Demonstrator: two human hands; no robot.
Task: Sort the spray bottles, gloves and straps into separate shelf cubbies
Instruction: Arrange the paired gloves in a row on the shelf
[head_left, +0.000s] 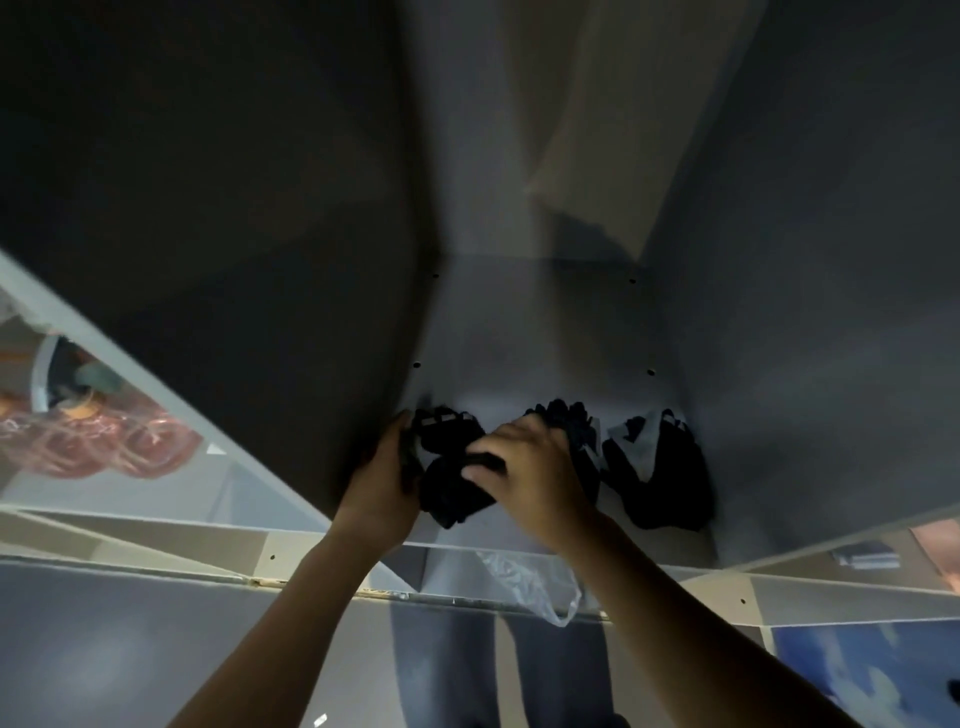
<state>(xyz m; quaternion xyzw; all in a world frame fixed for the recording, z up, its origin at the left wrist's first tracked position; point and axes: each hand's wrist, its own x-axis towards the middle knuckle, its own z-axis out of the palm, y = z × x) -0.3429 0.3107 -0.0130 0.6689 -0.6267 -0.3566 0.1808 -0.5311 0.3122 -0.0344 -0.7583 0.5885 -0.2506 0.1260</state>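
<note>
Both my hands reach into a dim shelf cubby (519, 332). My left hand (382, 483) grips the left side of a black bundle of straps or gloves (449, 467) lying near the cubby's front edge; which it is I cannot tell. My right hand (530, 467) pinches the same bundle from the right, thumb on top. A second dark pile (569, 421) lies just behind my right hand. Further right sits a black glove-like bundle with a pale patch (657, 467), against the right wall.
The cubby's side walls stand close on both sides. In the cubby to the left lie pinkish-orange items (109, 441) in clear wrapping. A crumpled clear plastic bag (530, 582) hangs below the shelf's front edge. A blue patterned surface (857, 670) shows at the lower right.
</note>
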